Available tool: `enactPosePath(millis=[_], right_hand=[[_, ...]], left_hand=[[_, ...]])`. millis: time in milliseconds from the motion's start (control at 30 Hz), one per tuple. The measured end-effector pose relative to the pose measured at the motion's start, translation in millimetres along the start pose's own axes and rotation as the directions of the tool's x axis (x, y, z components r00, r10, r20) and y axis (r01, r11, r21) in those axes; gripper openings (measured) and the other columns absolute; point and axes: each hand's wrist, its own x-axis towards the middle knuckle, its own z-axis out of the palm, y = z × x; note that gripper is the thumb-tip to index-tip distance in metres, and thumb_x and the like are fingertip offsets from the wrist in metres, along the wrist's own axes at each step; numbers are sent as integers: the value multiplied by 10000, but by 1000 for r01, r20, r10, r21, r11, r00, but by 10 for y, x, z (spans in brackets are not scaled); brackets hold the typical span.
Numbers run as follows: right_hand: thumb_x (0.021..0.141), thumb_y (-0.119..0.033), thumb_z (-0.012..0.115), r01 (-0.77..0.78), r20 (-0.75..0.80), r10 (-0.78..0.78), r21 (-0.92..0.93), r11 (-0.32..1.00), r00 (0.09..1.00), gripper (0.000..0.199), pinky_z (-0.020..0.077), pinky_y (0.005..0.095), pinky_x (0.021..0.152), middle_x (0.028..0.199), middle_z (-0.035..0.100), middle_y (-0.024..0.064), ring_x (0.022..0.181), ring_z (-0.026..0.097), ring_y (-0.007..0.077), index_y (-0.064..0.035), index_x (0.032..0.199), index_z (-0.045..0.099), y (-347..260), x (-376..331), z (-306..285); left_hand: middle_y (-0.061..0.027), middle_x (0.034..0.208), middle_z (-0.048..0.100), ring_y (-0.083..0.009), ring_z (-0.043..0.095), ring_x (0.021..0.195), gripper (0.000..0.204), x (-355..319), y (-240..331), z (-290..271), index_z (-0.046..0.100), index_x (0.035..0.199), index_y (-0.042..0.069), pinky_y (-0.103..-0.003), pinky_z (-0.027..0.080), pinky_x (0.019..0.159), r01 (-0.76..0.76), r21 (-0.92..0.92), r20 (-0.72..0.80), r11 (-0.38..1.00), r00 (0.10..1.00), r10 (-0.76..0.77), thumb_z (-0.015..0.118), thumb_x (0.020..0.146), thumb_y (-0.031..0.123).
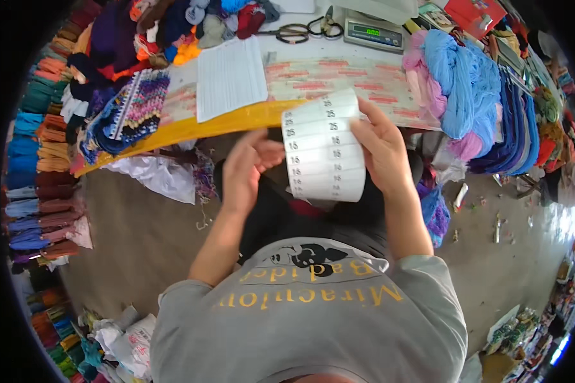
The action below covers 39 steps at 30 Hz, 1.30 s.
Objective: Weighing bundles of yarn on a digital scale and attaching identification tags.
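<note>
A wide roll of white labels (pixel 322 150), printed with rows of dark numbers, is held up above my lap at the table's front edge. My right hand (pixel 382 140) grips its right side, thumb on the near face and fingers behind. To the left of the roll is my left hand (pixel 246 167), slightly blurred, with loosely bent fingers set apart and nothing visible in them. Its fingertips come close to the roll's left edge; whether they touch it I cannot tell. Behind the roll lies a white printed sheet (pixel 231 78) on the table.
Scissors (pixel 292 33) and a digital scale (pixel 374 35) sit at the table's back. Light blue yarn skeins (pixel 463 83) hang over the right side, knitted pieces (pixel 134 108) over the left. Yarn bundles (pixel 29 166) line the far left. Small scraps dot the floor (pixel 485 262) at right.
</note>
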Motion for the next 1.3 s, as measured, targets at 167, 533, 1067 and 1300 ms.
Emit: enactPosePath(millis=[167, 533, 1067, 1300], right_hand=[[875, -35, 535, 117, -48, -136, -290, 950, 990, 538, 411, 195, 727, 859, 616, 52, 799, 543, 76, -22, 1362, 305, 23, -74, 66], [815, -18, 632, 30, -102, -117, -614, 788, 988, 276, 450, 203, 727, 918, 627, 47, 807, 563, 77, 20, 1086, 593, -16, -273, -8], [754, -82, 684, 298, 82, -419, -824, 482, 904, 215, 444, 246, 572, 800, 552, 36, 659, 516, 106, -59, 968, 669, 23, -263, -1], [734, -66, 676, 423, 264, -455, -858, 293, 851, 149, 418, 282, 708, 847, 552, 48, 789, 522, 171, -52, 882, 681, 8, -205, 46]], left_hand=[[-64, 955, 578, -87, 547, 857, 475, 130, 348, 426, 401, 1310, 17, -224, 455, 775, -141, 230, 71, 963, 989, 128, 551, 861, -17], [-71, 829, 508, -198, 507, 726, 352, 143, 297, 639, 632, 1048, 77, -282, 430, 635, -418, 820, 246, 392, 875, 417, 711, 705, 66], [-66, 773, 591, -228, 577, 729, 136, 261, 214, 676, 637, 845, 40, -299, 444, 648, -340, 671, 265, 659, 940, 215, 696, 734, 91], [-60, 758, 593, -210, 577, 698, 91, 247, 218, 698, 637, 821, 38, -291, 449, 629, -312, 668, 234, 676, 950, 208, 672, 740, 62]])
